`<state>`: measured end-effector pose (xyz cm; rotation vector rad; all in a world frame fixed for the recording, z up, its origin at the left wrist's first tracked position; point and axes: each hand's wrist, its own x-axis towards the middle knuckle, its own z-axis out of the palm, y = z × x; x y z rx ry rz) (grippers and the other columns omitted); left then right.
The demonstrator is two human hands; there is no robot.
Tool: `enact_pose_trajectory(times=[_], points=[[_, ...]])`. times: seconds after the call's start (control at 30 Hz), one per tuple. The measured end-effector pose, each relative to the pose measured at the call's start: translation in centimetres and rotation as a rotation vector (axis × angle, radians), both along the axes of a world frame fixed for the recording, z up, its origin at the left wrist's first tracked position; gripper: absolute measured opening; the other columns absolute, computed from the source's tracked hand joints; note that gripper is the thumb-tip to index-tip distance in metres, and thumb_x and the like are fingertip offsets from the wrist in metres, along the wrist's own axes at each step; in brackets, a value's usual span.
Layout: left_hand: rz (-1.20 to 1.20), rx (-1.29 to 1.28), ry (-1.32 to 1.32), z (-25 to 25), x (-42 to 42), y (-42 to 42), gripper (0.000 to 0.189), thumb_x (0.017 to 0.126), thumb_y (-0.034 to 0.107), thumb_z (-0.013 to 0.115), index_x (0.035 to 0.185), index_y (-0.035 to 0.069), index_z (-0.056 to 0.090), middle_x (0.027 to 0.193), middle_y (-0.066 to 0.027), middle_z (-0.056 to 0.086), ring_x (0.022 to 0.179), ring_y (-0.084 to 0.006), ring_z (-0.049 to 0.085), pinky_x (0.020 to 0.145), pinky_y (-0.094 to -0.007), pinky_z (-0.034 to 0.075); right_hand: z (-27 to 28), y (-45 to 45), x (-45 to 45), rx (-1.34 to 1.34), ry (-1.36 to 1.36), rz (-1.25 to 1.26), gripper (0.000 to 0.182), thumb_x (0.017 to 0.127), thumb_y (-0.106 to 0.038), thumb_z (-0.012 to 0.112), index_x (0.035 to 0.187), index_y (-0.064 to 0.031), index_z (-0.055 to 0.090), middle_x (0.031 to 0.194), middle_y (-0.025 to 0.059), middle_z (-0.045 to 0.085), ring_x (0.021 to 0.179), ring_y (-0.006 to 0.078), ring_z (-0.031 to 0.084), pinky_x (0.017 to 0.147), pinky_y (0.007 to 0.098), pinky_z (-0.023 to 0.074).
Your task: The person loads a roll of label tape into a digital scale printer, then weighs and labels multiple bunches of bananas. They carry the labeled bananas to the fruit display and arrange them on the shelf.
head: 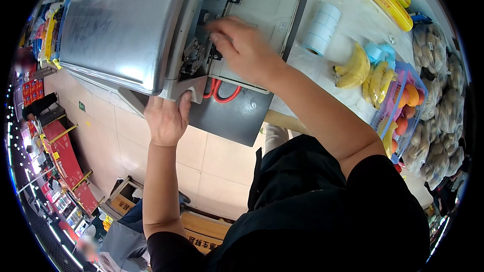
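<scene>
A label-printing scale with a steel platter (117, 26) stands before me, its side door (268, 3) swung open to the right. Inside the printer compartment, a metal mechanism (193, 57) shows. My left hand (167, 117) grips the near corner of the scale's housing, thumb on the outside and fingers partly hidden beneath. At the compartment opening is my right hand (242, 47), fingers bent and blurred; whether it holds anything is unclear. To its right, a roll of blank labels (321, 28) lies on the white counter.
Red scissor-like handles (228, 96) stick out over the dark board (230, 121). Bananas (354, 68), a blue plastic basket of fruit (410, 83), yellow film rolls (385, 0) and bagged produce (448, 113) line the right. A person in a grey garment (124, 241) is at lower left.
</scene>
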<state>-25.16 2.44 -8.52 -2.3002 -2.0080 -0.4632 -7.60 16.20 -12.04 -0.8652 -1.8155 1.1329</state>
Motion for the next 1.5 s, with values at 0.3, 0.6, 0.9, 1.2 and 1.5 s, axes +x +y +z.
enact_pose_trajectory(times=[0.3, 0.6, 0.9, 1.2, 1.5], points=[[0.085, 0.013, -0.041, -0.7, -0.2, -0.3, 0.013, 0.089, 0.012, 0.056, 0.098, 0.002, 0.059, 0.093, -0.0161, 0.061, 0.079, -0.0347, 0.058, 0.067, -0.0408, 0.048, 1.1, 5.4, -0.2, 0.164, 0.160, -0.286, 0.023, 0.085, -0.002, 0.048, 0.107, 0.0020, 0.053, 0.097, 0.0186, 0.059, 0.084, 0.0319, 0.059, 0.072, 0.0367, 0.0475], [0.074, 0.046, -0.061, -1.2, -0.1, -0.5, 0.015, 0.089, 0.011, 0.055, 0.099, 0.000, 0.058, 0.100, -0.0176, 0.058, 0.086, -0.0368, 0.056, 0.071, -0.0408, 0.047, -0.4, 9.7, -1.8, 0.245, 0.095, -0.130, 0.022, 0.085, -0.003, 0.043, 0.105, 0.0044, 0.048, 0.106, 0.0248, 0.050, 0.101, 0.0424, 0.048, 0.083, 0.0435, 0.0406], [0.077, 0.045, -0.105, -1.2, 0.0, -1.0, 0.019, 0.088, 0.008, 0.056, 0.105, -0.002, 0.057, 0.107, -0.0201, 0.056, 0.095, -0.0390, 0.053, 0.080, -0.0415, 0.046, -0.4, 2.7, 0.3, -0.091, -0.011, -0.204, 0.017, 0.077, -0.015, 0.062, 0.089, -0.0036, 0.061, 0.083, 0.0112, 0.059, 0.074, 0.0296, 0.061, 0.066, 0.0386, 0.0489], [0.098, 0.055, -0.121, -1.2, 0.0, -1.0, 0.018, 0.089, 0.008, 0.055, 0.105, 0.000, 0.057, 0.106, -0.0201, 0.057, 0.095, -0.0388, 0.053, 0.078, -0.0424, 0.046, -0.8, 2.3, -2.6, 0.098, -0.347, -0.174, 0.016, 0.071, -0.014, 0.065, 0.085, -0.0055, 0.065, 0.086, 0.0118, 0.058, 0.081, 0.0311, 0.060, 0.068, 0.0402, 0.0487], [0.101, 0.065, -0.137, -0.8, 0.3, -0.5, 0.017, 0.088, 0.011, 0.056, 0.104, 0.003, 0.057, 0.100, -0.0177, 0.058, 0.087, -0.0384, 0.056, 0.073, -0.0418, 0.047, 0.0, 6.0, -2.3, -0.061, -0.412, -0.142, 0.015, 0.075, -0.015, 0.058, 0.083, -0.0064, 0.067, 0.080, 0.0180, 0.065, 0.078, 0.0368, 0.063, 0.069, 0.0459, 0.0507]])
